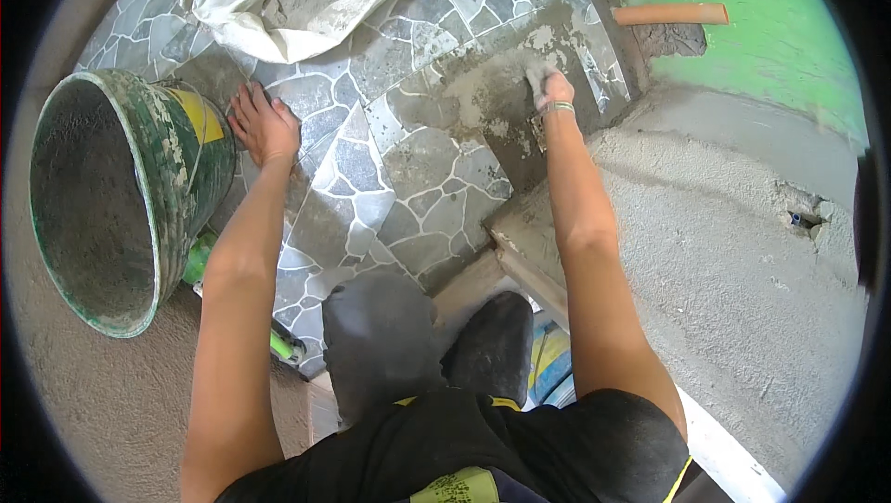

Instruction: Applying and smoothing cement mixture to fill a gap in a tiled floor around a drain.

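My left hand (266,127) is spread flat on the stone-pattern floor tiles (357,174), fingers apart, just beside a green bucket (200,155). The bucket lies tipped on its side, its wide mouth facing left and its inside coated grey. Farther forward and to the right, my right hand (557,90) is closed, low over a patch of grey cement powder and wet smears (492,95) on the tiles. Its fingers are grey with cement. Whatever it may hold is hidden. A bracelet circles that wrist.
An open white sack (306,48) of grey powder stands at the far side. To the right rise a rough cement wall (705,215) and a green wall (752,2) with an orange pipe (673,14). A green-and-black tool (283,345) lies by my left forearm.
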Available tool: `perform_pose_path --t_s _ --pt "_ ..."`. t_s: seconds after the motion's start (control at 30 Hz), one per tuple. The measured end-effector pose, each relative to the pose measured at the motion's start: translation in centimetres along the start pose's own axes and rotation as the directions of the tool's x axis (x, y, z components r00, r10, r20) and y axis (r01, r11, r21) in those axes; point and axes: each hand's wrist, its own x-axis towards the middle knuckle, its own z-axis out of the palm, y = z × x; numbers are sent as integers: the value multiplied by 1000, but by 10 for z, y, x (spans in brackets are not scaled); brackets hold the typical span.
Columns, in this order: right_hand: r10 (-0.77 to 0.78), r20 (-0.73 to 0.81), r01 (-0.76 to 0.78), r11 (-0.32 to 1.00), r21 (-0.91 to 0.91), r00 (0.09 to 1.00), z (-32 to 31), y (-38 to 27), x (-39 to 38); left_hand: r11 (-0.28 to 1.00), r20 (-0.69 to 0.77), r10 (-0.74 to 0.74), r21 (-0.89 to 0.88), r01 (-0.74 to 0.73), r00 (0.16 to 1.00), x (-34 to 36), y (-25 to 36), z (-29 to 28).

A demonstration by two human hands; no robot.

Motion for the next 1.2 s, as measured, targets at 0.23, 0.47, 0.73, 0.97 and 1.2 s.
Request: perform_pose_path --t_s 0.23,0.47,0.73,0.97,1.2 --pt "385 314 -196 846 -496 868 -25 0 28 1000 19 -7 -9 8 1000 2 2 -5" --pt "8 -73 -29 955 -295 997 29 -51 16 999 27 -52 -3 52 998 2 0 -1" --pt "-383 909 973 213 -84 162 267 -33 -172 1000 44 0 -17 0 999 3 -3 -5" --pt "264 817 846 -314 -430 513 397 45 -185 1000 65 -10 -23 12 998 4 4 -10" --pt "250 794 833 -172 -526 554 413 114 -149 1000 52 -21 10 21 998 3 5 -2"
